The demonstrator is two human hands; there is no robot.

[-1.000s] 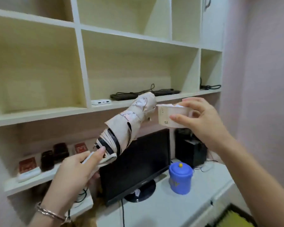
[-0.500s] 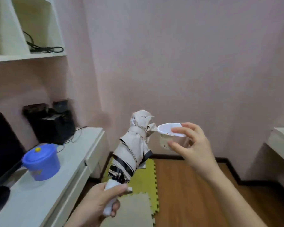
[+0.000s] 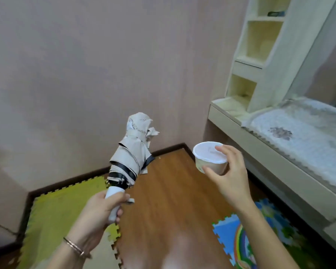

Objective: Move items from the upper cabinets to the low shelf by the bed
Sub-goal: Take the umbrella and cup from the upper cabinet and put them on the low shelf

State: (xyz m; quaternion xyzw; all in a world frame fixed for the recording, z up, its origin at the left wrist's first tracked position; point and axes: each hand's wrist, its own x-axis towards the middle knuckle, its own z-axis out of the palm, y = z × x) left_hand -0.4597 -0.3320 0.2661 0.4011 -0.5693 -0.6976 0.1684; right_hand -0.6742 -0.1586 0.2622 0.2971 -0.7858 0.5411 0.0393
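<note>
My left hand (image 3: 100, 209) grips the white handle of a folded beige umbrella (image 3: 131, 152) with black bands, which points up and away at the centre. My right hand (image 3: 229, 177) holds a small white cup (image 3: 209, 159) with a white lid by its side and rim, to the right of the umbrella. A low cream shelf (image 3: 224, 110) juts out at the foot of the bed (image 3: 301, 136) on the right, under a column of open cream cubbies (image 3: 258, 41).
A pink wall fills the left and centre. Wooden floor lies below, with a yellow-green foam mat (image 3: 62, 208) at the left and a blue patterned foam mat (image 3: 246, 241) beside the bed frame. A dark item (image 3: 274, 13) sits in the top cubby.
The view has swung right, from the desk shelves and monitor across the pink wall to the bed and its shelf. Both hands kept their hold on the umbrella and the cup.
</note>
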